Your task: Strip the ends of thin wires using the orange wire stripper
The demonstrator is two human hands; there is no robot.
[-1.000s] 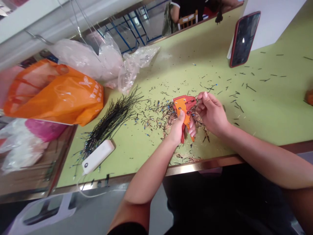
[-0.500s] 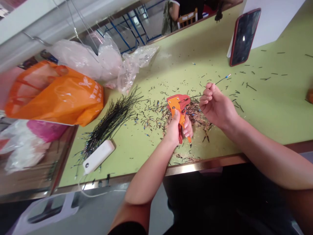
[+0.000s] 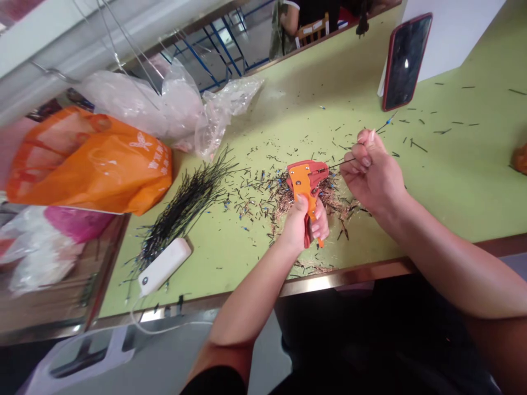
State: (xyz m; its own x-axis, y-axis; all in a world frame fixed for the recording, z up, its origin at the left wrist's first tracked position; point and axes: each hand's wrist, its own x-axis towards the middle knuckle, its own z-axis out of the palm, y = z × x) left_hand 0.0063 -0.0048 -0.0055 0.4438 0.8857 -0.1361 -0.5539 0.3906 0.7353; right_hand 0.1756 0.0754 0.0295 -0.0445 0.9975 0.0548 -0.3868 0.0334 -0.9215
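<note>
My left hand (image 3: pixel 302 222) is closed around the handles of an orange and red wire stripper (image 3: pixel 302 178), its jaws pointing right. Between the fingers of my right hand (image 3: pixel 373 170) is a thin black wire (image 3: pixel 341 163) with a blue piece at its upper right end. The wire's other end reaches the stripper's jaws; whether they clamp it I cannot tell. Under the stripper lies a heap of copper strands and black cuttings (image 3: pixel 337 206). Left of it rests a bundle of black wires (image 3: pixel 181 208), some with blue ends.
A white power bank (image 3: pixel 164 267) with a cable lies at the near left edge. Behind are an orange bag (image 3: pixel 123 164) and clear plastic bags (image 3: pixel 181 104). A phone (image 3: pixel 407 63) leans on a white box (image 3: pixel 448 38). A person (image 3: pixel 304 19) sits across the table.
My right hand has moved slightly right and nearer, its fingers curled more around the wire. The stripper in my left hand has shifted a little to the right.
</note>
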